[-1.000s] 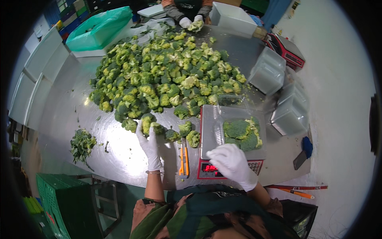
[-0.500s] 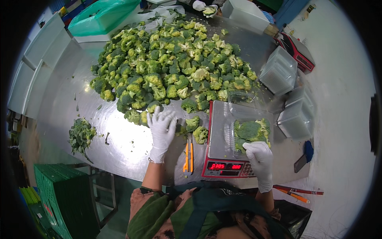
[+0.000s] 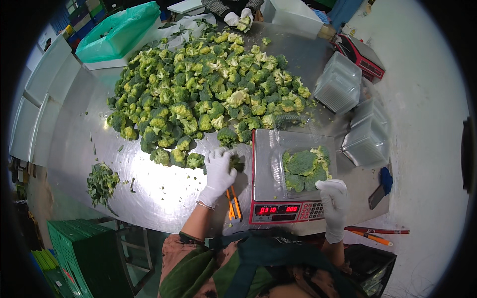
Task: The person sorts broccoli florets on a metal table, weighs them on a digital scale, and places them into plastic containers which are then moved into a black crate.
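Right hand (image 3: pixel 334 204): fingers curling together at the near right corner of the clear tray (image 3: pixel 278 169); whether they are pinching anything, cannot tell.
Orange cutter (image 3: pixel 234 204): lying just nearer than the left hand (image 3: pixel 218 174), to its right.
Left hand: fingers bending over a floret (image 3: pixel 238 163); whether gripping, cannot tell.
Red scale (image 3: pixel 265 186): standing between the hands, bearing the tray.
Tray broccoli (image 3: pixel 304 168): filling the tray, left of and beyond the right hand.
Broccoli pile (image 3: pixel 208 89): spreading beyond both hands.
Co-worker's hands (image 3: pixel 238 19): holding broccoli, beyond the pile.
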Available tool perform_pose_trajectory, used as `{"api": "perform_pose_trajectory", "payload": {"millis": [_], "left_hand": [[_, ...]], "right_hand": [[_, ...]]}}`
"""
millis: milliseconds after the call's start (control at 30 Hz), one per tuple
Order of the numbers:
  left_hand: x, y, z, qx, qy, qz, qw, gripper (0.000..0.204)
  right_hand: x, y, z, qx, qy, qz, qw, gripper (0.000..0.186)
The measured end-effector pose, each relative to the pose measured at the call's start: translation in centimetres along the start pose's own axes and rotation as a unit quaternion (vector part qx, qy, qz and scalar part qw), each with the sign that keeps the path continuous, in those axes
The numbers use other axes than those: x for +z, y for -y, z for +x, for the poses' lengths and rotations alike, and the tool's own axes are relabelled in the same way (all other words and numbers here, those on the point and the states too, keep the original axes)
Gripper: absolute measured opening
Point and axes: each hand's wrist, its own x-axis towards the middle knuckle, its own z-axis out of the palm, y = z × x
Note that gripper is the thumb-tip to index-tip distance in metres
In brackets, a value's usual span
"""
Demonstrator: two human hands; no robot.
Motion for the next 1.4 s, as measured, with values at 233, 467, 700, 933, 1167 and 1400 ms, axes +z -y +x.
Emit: {"api": "perform_pose_trajectory", "payload": {"millis": [233, 467, 700, 933, 1167, 1400], "left_hand": [[2.2, -0.8, 8.1, 0.105, 0.005, 0.131, 0.986, 0.053], [1.2, -0.9, 11.9, 0.055, 0.126, 0.166, 0.977, 0.051], [-4.4, -6.1, 10.3, -0.092, 0.153, -0.480, 0.859, 0.049], [-5.0, -16.9, 8.6, -0.059, 0.311, -0.490, 0.812, 0.057], [-3.6, -16.5, 5.4, -0.089, 0.091, -0.593, 0.795, 0.054], [0.8, -16.9, -1.7, 0.219, -0.103, -0.246, 0.939, 0.060]], "right_hand": [[-0.8, -0.7, 0.0, -0.002, -0.020, 0.023, 1.000, 0.015], [-2.6, -1.0, -0.3, 0.010, -0.053, 0.000, 0.999, 0.015], [-2.2, -2.0, 1.6, 0.077, -0.067, 0.044, 0.994, 0.027], [2.4, -3.0, 7.7, -0.049, 0.030, 0.146, 0.988, 0.047], [-0.3, -7.4, 5.9, 0.083, -0.077, 0.256, 0.960, 0.042], [-0.4, -6.8, 3.0, 0.036, -0.050, 0.173, 0.983, 0.042]]}}
